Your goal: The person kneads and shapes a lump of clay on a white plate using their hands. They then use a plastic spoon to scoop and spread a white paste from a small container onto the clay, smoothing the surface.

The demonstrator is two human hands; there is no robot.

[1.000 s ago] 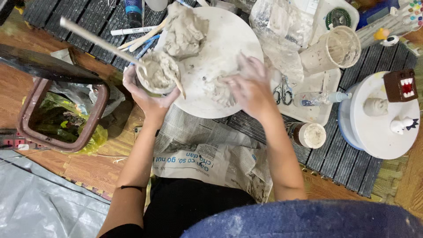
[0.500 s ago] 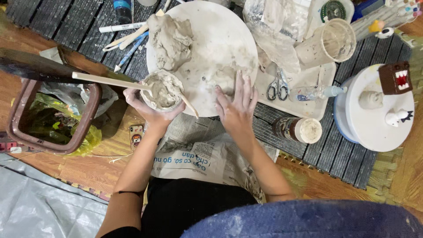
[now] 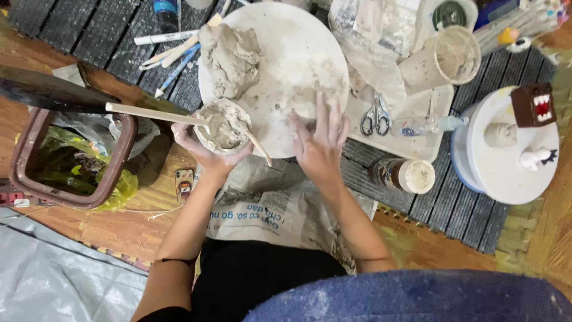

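Note:
My left hand (image 3: 205,152) cups a small bowl of wet grey clay (image 3: 223,126) at the near left rim of a round white board (image 3: 280,53). A long wooden stick (image 3: 152,113) lies across the bowl and points left. My right hand (image 3: 320,143) lies flat with fingers spread on the board's near right edge, holding nothing. A big lump of grey clay (image 3: 229,59) sits on the board's far left part.
A brown bin with a yellow-green liner (image 3: 65,167) stands at left. Scissors (image 3: 374,119), a plastic cup (image 3: 444,59) and a small bottle (image 3: 426,125) rest on a tray at right. A jar (image 3: 405,175), a white turntable with small figures (image 3: 509,149), newspaper (image 3: 268,209) and a phone (image 3: 185,183) lie nearby.
My right hand slid off the middle of the board toward me and now rests flat at its near edge. The left hand still holds the bowl; the stick has swung flatter.

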